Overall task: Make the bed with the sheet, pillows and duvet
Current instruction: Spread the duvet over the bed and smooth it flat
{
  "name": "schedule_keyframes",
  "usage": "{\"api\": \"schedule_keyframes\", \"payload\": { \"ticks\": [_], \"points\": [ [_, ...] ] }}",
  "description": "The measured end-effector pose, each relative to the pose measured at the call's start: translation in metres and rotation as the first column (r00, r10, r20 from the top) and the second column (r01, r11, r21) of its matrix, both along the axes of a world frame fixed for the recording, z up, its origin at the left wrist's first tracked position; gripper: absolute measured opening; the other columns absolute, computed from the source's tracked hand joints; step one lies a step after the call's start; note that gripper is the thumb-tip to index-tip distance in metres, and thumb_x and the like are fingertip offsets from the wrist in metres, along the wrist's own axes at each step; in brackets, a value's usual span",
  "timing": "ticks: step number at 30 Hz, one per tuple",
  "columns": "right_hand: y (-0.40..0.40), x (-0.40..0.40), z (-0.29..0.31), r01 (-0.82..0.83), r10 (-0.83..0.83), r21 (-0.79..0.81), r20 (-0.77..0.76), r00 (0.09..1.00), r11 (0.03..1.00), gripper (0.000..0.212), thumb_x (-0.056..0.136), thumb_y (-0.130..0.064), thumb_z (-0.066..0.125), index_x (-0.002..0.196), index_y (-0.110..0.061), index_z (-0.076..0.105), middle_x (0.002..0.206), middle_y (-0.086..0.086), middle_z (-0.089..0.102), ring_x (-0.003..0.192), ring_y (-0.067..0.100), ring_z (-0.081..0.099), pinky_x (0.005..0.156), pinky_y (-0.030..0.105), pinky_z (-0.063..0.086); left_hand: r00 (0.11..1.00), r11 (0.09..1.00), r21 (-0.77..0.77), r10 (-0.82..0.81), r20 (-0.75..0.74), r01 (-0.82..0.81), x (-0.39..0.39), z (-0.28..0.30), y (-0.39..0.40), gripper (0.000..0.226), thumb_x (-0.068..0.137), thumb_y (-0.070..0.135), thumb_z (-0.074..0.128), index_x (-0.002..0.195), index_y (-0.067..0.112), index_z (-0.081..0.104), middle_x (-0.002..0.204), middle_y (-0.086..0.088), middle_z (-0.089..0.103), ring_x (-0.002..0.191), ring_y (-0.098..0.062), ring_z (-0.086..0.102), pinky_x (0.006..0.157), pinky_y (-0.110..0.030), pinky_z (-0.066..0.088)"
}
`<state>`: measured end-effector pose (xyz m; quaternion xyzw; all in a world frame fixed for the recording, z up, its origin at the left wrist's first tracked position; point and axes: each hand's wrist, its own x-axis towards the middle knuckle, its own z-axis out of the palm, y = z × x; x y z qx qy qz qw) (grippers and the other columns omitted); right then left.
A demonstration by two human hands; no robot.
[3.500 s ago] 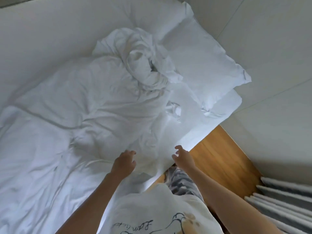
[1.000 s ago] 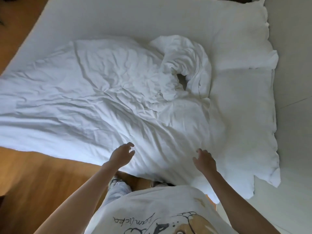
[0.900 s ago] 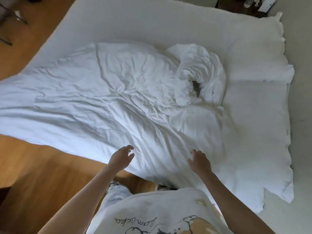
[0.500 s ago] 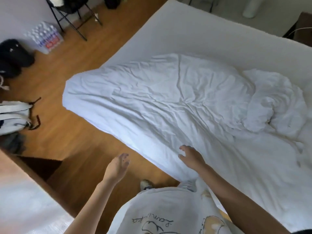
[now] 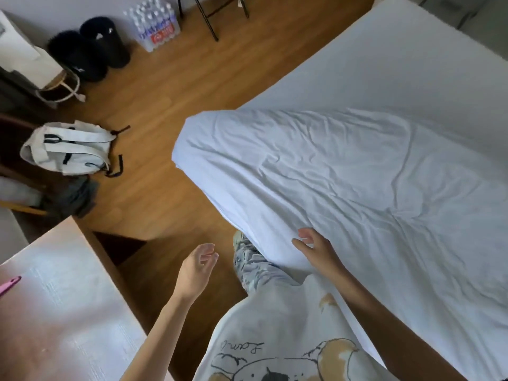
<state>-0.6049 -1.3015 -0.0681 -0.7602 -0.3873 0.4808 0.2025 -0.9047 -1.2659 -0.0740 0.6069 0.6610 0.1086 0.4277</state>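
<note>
- Duvet: white and creased, spread over the near part of the bed, its rounded corner hanging past the bed's edge above the wooden floor.
- Sheet: smooth and white, covering the mattress beyond the duvet.
- Right hand: fingers loosely spread, lying on the duvet's near edge without pinching it.
- Left hand: relaxed, fingers slightly apart, over the floor, holding nothing.
- The duvet runs off the frame's right side; the person's shirt hides its nearest stretch.

Bedroom, bed on wood floor, backpack, bottled water
</note>
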Motion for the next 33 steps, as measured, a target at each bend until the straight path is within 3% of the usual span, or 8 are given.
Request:
{"api": "schedule_keyframes", "payload": {
  "ticks": [3,5,10,17,21,24,29,33],
  "points": [
    [0.074,-0.022,-0.016,0.042,-0.042,-0.006,-0.012,0.999,0.999,0.031,0.091,-0.029,0.064,0.119,-0.016,0.058,0.113,-0.007,0.058,0.102,0.012,0.057,0.076,0.019,0.038,0.998,0.998,-0.016,0.063,-0.002,-0.063,-0.026,-0.001,0.064,0.030,0.094,0.023,0.060,0.121,0.009,0.061,0.114,0.000,0.065,0.094,-0.008,0.061,0.076,-0.012,0.044],
    [0.129,-0.038,-0.021,0.032,-0.032,-0.025,-0.023,0.999,0.999,0.033,0.091,-0.030,0.064,0.120,-0.015,0.058,0.113,-0.003,0.059,0.098,0.012,0.056,0.078,0.022,0.038,0.993,0.993,-0.017,0.120,-0.019,-0.120,-0.045,0.005,0.108,0.030,0.094,0.023,0.060,0.120,0.008,0.062,0.111,0.001,0.065,0.095,-0.010,0.061,0.078,-0.015,0.044],
    [0.271,-0.100,-0.006,-0.131,0.130,-0.007,-0.074,0.989,0.991,0.035,0.091,-0.033,0.062,0.122,-0.016,0.057,0.115,-0.003,0.059,0.105,0.013,0.056,0.082,0.026,0.042,0.985,0.985,0.020,0.171,-0.033,-0.170,-0.092,0.026,0.226,0.027,0.094,0.018,0.060,0.118,0.005,0.062,0.103,0.002,0.065,0.093,-0.012,0.062,0.081,-0.021,0.046],
    [0.452,-0.194,0.013,-0.282,0.286,0.099,-0.030,0.958,0.954,0.030,0.093,-0.030,0.060,0.119,-0.017,0.058,0.106,-0.008,0.060,0.101,0.010,0.057,0.089,0.029,0.045,0.975,0.976,-0.055,0.214,0.051,-0.212,-0.156,0.007,0.368,0.025,0.094,0.013,0.060,0.119,0.006,0.062,0.103,0.003,0.066,0.096,-0.013,0.064,0.080,-0.016,0.046],
    [0.531,-0.247,-0.008,-0.163,0.164,0.056,-0.020,0.986,0.985,0.029,0.092,-0.031,0.061,0.118,-0.018,0.059,0.107,-0.008,0.060,0.104,0.011,0.057,0.088,0.028,0.045,0.980,0.984,-0.108,0.154,0.123,-0.141,-0.214,-0.016,0.466,0.025,0.096,0.015,0.057,0.120,0.009,0.061,0.105,0.006,0.066,0.095,-0.002,0.062,0.078,-0.013,0.047],
    [0.585,-0.294,-0.021,0.019,-0.019,0.021,0.002,1.000,1.000,0.029,0.092,-0.029,0.061,0.118,-0.015,0.059,0.108,-0.005,0.061,0.105,0.015,0.059,0.088,0.029,0.045,0.984,0.988,-0.141,0.087,0.156,-0.065,-0.275,-0.020,0.567,0.018,0.097,0.013,0.056,0.114,0.013,0.062,0.103,0.004,0.066,0.092,-0.005,0.062,0.073,-0.016,0.048],
    [0.668,-0.373,0.005,0.358,-0.357,0.039,-0.037,0.933,0.933,0.024,0.095,-0.026,0.058,0.117,-0.017,0.060,0.103,-0.006,0.061,0.100,0.013,0.058,0.082,0.019,0.040,0.988,0.983,-0.097,-0.157,0.007,0.157,-0.361,0.009,0.743,0.014,0.098,0.021,0.053,0.112,0.021,0.057,0.100,0.006,0.060,0.096,-0.015,0.060,0.070,-0.019,0.043],
    [0.722,-0.400,0.025,0.440,-0.439,0.062,-0.030,0.898,0.896,0.026,0.097,-0.029,0.054,0.120,-0.018,0.058,0.108,-0.008,0.060,0.102,0.010,0.056,0.086,0.016,0.042,0.894,0.898,-0.100,-0.437,-0.099,0.428,-0.375,0.020,0.858,0.026,0.099,0.023,0.051,0.122,0.014,0.057,0.108,0.005,0.058,0.099,-0.011,0.055,0.083,-0.026,0.042]
  ]
}}
